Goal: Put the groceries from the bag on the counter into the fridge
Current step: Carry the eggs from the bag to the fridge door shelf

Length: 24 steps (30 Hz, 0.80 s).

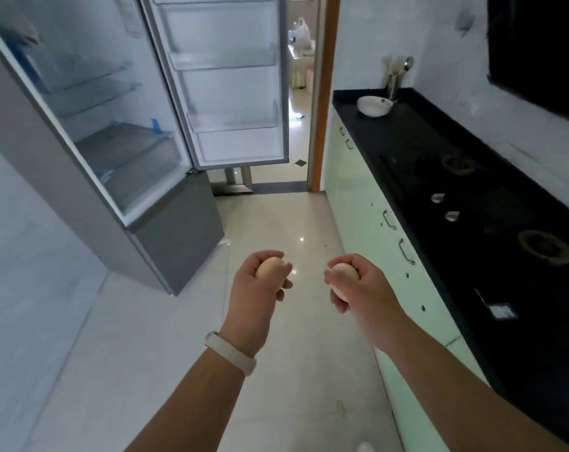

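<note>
My left hand point(257, 288) grips a pale brown egg point(269, 266), held out over the floor. My right hand point(358, 288) grips a second egg point(345, 271) at the same height, a short gap between the two. The grey fridge point(166, 236) stands ahead on the left with its upper door point(224, 83) swung wide open. Glass shelves point(94, 93) and a drawer show inside, and the door racks point(231, 120) hold nothing I can see. The grocery bag on the counter is out of view.
A black counter point(407, 132) with a gas hob point(504, 230) runs along the right over pale green cabinets point(368, 203). A white bowl point(374, 105) and a utensil holder point(394, 79) sit at its far end. A doorway point(301, 102) opens behind the fridge door.
</note>
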Available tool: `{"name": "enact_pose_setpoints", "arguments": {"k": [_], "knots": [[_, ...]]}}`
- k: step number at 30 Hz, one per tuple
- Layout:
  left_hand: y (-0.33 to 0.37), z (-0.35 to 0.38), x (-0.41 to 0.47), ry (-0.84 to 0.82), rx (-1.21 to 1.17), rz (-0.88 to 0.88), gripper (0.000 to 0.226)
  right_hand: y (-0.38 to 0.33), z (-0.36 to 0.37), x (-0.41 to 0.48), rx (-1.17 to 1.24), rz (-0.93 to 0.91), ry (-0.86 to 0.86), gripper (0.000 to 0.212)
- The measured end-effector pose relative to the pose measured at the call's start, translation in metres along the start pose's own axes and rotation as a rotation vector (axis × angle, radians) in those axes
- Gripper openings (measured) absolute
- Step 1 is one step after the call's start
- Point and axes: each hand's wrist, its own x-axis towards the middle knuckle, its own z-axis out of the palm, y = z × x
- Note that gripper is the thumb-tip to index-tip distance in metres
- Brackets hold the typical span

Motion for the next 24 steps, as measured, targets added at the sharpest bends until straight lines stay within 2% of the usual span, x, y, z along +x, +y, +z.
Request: {"name": "enact_pose_setpoints", "arguments": {"k": [10,14,18,24], "knots": [[0.007,-0.016,0.077,0.174,0.081,-0.020,0.014,0.003,0.035,0.115,0.070,-0.014,-0.161,0.004],[0.013,0.008,0.138,0.210,0.110,-0.026,0.013,-0.005,0.030,0.183,0.091,0.010,-0.198,0.020],[0.027,0.044,0.202,0.192,0.147,-0.009,0.012,-0.025,0.012,0.254,0.073,0.013,-0.217,0.026],[0.045,0.080,0.279,0.230,0.169,0.029,0.015,-0.051,-0.009,0.346,0.039,-0.036,-0.267,0.006]]}}
